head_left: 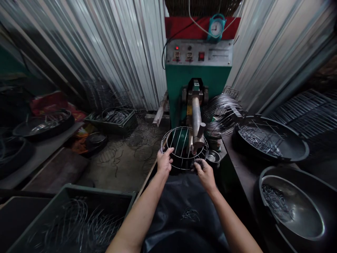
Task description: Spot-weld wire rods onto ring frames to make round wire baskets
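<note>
A round wire rack (180, 157), made of rings with parallel cross wires, lies level under the metal arm of a green spot welder (197, 119). Closed on the rack's left front rim is my left hand (164, 162), thumb on top. My right hand (204, 171) is pinched at the right front rim, just below the welder's tip. A short, thin piece of wire seems to be between its fingertips; its lower part is hidden. Several short wires (190, 214) lie on the dark apron (173, 196) over my lap.
Curved wires (223, 112) hang beside the welder. Black pans (302, 154) with small wire pieces stand on the right bench, near a metal bowl (313, 218). A green crate (100, 191) of bent wires sits front left; another crate (123, 124) stands behind. Loose wires litter the floor.
</note>
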A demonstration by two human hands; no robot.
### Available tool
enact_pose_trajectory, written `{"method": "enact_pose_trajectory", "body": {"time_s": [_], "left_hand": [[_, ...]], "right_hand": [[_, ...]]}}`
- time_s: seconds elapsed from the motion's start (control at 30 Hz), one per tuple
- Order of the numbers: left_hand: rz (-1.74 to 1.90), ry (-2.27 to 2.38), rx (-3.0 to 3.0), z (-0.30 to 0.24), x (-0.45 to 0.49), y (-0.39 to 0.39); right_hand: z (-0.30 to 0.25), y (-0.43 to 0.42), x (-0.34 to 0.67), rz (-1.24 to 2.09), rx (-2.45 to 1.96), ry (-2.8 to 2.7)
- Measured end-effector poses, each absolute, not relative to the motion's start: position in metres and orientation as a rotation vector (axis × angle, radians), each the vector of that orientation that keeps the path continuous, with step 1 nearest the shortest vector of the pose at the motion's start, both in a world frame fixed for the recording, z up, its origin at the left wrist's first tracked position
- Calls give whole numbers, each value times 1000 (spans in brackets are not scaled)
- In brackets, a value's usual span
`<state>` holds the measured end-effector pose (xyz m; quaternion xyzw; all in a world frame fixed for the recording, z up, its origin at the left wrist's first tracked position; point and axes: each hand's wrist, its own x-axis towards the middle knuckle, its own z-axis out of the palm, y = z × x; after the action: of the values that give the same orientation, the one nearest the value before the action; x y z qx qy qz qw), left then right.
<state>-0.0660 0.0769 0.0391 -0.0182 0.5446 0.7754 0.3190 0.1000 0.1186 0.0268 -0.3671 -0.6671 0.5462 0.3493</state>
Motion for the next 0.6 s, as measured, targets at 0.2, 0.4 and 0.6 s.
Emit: {"method": "enact_pose_trajectory", "body": {"time_s": [0.2,0.4,0.6], "left_hand": [[2036,1425,-58,41,-68,81],[2017,1432,-124,33,-69,87],[1903,1468,-148,30,-71,76]], "right_hand": [[35,125,95,1364,-942,-1756],[36,131,92,1319,-933,-1795],[30,127,104,1260,-971,-1731]]}}
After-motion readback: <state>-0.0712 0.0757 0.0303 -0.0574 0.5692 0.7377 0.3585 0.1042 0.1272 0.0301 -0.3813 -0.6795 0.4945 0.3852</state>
